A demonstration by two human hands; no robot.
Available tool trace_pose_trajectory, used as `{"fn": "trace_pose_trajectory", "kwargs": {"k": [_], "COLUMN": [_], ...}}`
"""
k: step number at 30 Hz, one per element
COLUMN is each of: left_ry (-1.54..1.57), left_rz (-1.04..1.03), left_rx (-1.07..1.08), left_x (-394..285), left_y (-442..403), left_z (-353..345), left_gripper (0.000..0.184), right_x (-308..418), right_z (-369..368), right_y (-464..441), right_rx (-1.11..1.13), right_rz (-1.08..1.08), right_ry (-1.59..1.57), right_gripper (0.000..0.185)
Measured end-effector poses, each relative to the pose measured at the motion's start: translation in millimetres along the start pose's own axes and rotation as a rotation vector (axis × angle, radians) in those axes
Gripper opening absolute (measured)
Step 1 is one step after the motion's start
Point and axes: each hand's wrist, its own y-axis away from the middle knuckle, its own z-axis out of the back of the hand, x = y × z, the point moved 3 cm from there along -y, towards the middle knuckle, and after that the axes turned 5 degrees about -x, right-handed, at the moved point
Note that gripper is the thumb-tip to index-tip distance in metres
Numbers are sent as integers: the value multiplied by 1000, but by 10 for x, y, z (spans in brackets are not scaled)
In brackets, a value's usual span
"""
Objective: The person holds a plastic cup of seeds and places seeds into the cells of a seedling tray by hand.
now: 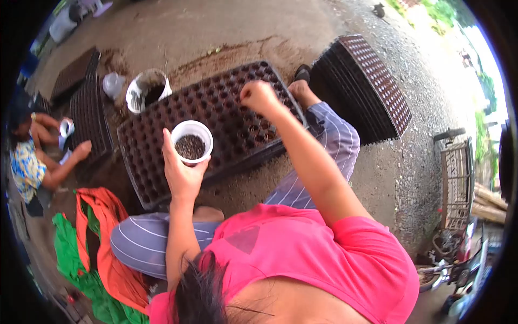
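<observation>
My left hand (185, 178) is wrapped round a white plastic cup (207, 141), its thumb along one side. Small dark seeds (190, 147) lie in the cup. A black seedling tray (162, 132) with many round cells is in front of me, and the cup is over its near edge. Above the tray's right part is my right hand (259, 97), fingers curled and pinched together. Anything between those fingertips is too small or hidden to make out. Some cells near the right end look filled with dark soil.
A soil-smeared white bucket (132, 100) stands behind the tray. Stacked seedling trays (359, 89) are on the right. At the left, another person (32, 162) holds a cup beside a dark tray (89, 116). Orange cloth (110, 216) and green cloth (67, 248) lie near my knee.
</observation>
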Motion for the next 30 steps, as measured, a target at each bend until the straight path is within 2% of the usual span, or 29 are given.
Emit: {"fn": "trace_pose_trajectory", "kwargs": {"k": [2,7,12,14,16,20,22,25,30], "left_ry": [47,-15,28,34,40,71,88,52,42], "left_rz": [88,83,195,199,203,229,237,214,187], "left_rx": [24,15,38,32,28,36,36,44,37], "left_x": [110,212,337,378,404,439,457,451,449], "left_y": [31,29,34,32,33,41,42,57,68], "left_z": [2,12,22,21,25,32,16,2,-13], "left_gripper": [118,117,117,117,116,116,117,118,117], "right_x": [-147,-146,74,74,85,114,206,199,219], "right_z": [123,57,-448,-575,-663,-689,-664,-666,-596], "right_y": [-218,-818,-1190,-1244,-1286,-1316,-1289,-1277,-1278], "right_rx": [1,63,77,127,174,232,264,202,203], "right_rz": [-126,-281,-137,-188,-64,-139,-64,1,-3], "right_ry": [-46,-123,-117,-162,24,-8,123,146,167], "right_gripper": [11,13,13,15,17,18,20,21,22]}}
